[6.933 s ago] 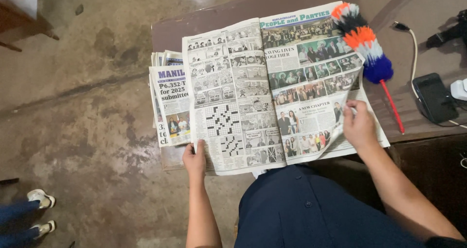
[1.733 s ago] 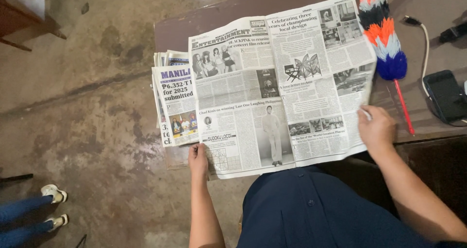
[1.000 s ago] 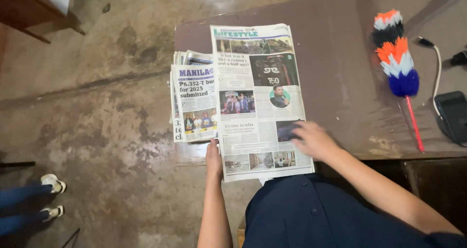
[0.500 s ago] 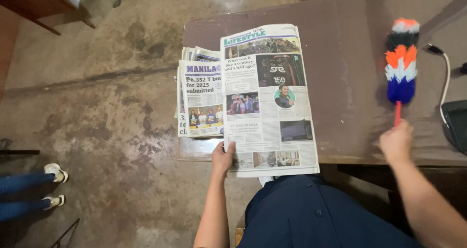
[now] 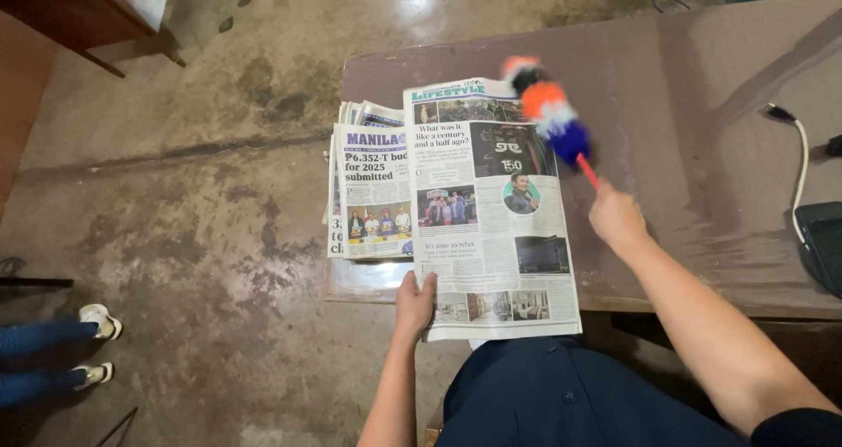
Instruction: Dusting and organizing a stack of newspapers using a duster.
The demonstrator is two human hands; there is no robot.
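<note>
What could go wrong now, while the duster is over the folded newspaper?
1. The folded newspaper overhangs the table edge; only the left hand pins its corner, so a sweep might pull it off.
2. The duster in the right hand appears blurred, so a wide swing may reach the white cable.
3. It might also disturb the newspaper stack near the table edge.

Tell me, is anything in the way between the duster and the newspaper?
Nothing visible. The right hand holds the duster by its red stick, its fluffy head right over the folded newspaper's top corner. The left hand pins the paper's bottom edge.
</note>
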